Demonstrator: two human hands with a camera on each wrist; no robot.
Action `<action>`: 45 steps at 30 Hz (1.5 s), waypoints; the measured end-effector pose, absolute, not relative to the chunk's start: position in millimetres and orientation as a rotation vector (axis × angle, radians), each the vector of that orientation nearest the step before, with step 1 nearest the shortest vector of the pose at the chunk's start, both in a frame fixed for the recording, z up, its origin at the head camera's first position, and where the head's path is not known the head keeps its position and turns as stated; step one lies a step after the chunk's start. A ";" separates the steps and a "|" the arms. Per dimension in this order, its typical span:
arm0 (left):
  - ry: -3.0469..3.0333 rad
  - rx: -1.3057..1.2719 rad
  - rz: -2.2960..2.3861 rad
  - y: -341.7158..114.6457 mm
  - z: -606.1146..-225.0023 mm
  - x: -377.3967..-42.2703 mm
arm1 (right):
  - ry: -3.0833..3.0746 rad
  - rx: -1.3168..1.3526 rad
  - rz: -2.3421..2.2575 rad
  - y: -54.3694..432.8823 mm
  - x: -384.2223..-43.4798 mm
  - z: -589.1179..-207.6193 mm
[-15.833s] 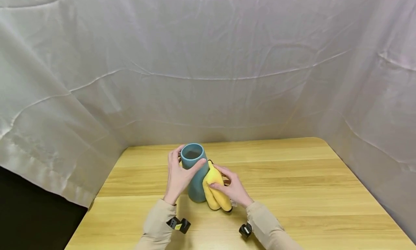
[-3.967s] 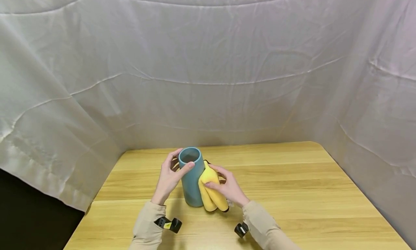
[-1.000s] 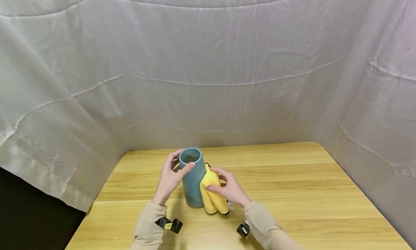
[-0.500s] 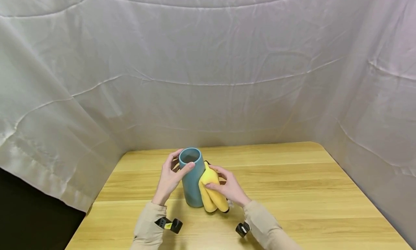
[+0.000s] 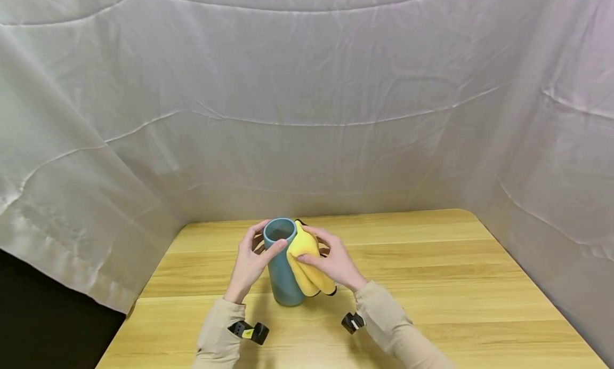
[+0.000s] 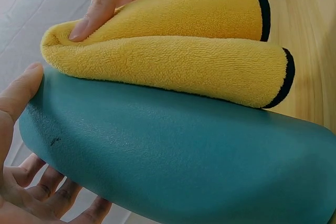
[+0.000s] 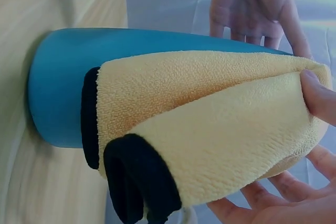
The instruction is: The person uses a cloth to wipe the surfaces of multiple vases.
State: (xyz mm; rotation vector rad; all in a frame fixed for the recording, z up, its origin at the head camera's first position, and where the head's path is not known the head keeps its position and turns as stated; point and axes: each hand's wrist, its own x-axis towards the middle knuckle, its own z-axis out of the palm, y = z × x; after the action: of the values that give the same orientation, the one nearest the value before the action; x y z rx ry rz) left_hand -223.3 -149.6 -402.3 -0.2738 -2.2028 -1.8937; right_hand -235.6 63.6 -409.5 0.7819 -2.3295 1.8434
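Note:
A teal-blue vase (image 5: pixel 280 275) with a wide round mouth stands upright on the table. My left hand (image 5: pixel 251 262) grips it near the rim, thumb on the near side and fingers round the far left. In my right hand (image 5: pixel 336 258) a folded yellow cloth (image 5: pixel 303 247) with black edging is pinched between thumb and fingers. It lies against the vase's right side, its top close to the rim and its loose folds hanging above the table. The left wrist view shows a small dark mark on the vase (image 6: pixel 173 140), below the cloth (image 6: pixel 173 61).
The wooden table (image 5: pixel 431 283) stretches out on both sides of the vase. Grey fabric (image 5: pixel 307 161) hangs behind and at the sides. A dark area (image 5: pixel 48 315) lies beyond the table's left edge.
In the last half second my right hand has slid the cloth up the vase's side toward the rim; before, it was rubbing lower down. My left hand has kept its grip.

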 end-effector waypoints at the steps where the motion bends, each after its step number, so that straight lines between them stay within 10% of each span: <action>1: -2.205 -0.272 -1.888 -149.8 -402.5 -223.4 | -2.330 0.782 1.839 63.5 -235.7 -409.2; 45: -2.245 -0.142 -1.612 -128.9 -402.1 -214.3 | -2.464 0.702 1.945 74.4 -230.5 -463.0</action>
State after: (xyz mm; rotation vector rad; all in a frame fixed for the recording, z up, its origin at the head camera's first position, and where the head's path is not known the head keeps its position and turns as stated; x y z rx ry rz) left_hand -214.3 -128.9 -402.1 -0.1425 -2.2451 -1.6117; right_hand -230.5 74.4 -463.0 0.7023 -2.4640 1.9454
